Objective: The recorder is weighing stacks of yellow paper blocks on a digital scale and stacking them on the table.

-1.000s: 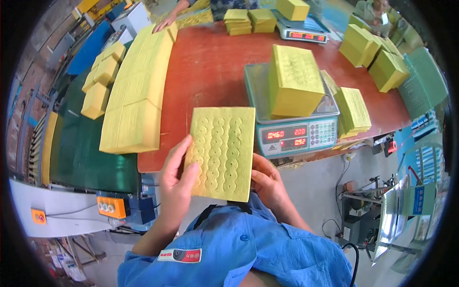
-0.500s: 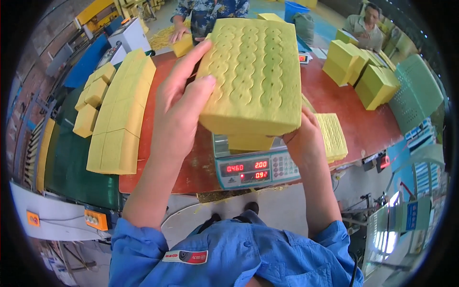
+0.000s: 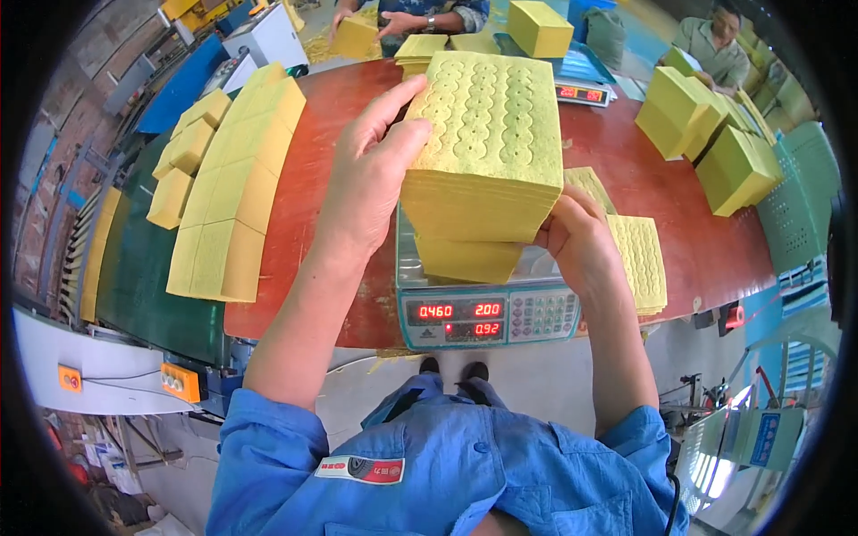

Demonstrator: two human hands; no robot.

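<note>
Between my hands is a thick stack of yellow paper sheets (image 3: 483,192), its top pressed with rows of scalloped curves. My left hand (image 3: 371,165) grips the left side, thumb and fingers along the upper edge. At the lower right corner, the curled fingers of my right hand (image 3: 579,234) hold the stack; some fingertips are hidden. Right below it, another yellow stack (image 3: 469,261) sits on the pan of a digital scale (image 3: 492,317) with lit red digits. Whether the two stacks touch is hard to tell.
Patterned yellow sheets (image 3: 639,268) lie right of the scale on the red table (image 3: 697,259). Yellow blocks (image 3: 237,188) line the left, beside a green belt (image 3: 134,277). More blocks (image 3: 737,165) stand right. Across, a co-worker's hands (image 3: 402,22) handle a block near a second scale (image 3: 585,94).
The held stack has moved away from me and looks smaller, with both hands still on it. The view has shifted. The co-worker opposite has raised a yellow block.
</note>
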